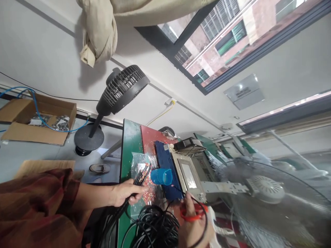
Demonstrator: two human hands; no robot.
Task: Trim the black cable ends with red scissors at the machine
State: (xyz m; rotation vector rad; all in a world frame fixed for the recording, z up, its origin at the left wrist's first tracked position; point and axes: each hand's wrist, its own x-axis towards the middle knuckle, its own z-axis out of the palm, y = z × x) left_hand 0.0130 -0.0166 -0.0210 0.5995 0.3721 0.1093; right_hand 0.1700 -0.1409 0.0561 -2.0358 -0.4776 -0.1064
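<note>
My left hand is closed around a bundle of black cables, whose ends fan out beyond the fingers. Pinched in my right hand is a single black cable. Red loop handles, apparently of scissors, sit around the fingers of that hand; the blades are hidden. Between the hands lies a heap of coiled black cable on the green table. A clear plastic bag with many small multicoloured pieces lies just past my left hand. Beside it is a blue plastic cup.
A dark blue slotted tray and a beige machine with a display stand beyond the cup. At right is a large fan, its blades blurred. A black fan and an open cardboard box are on the floor at left.
</note>
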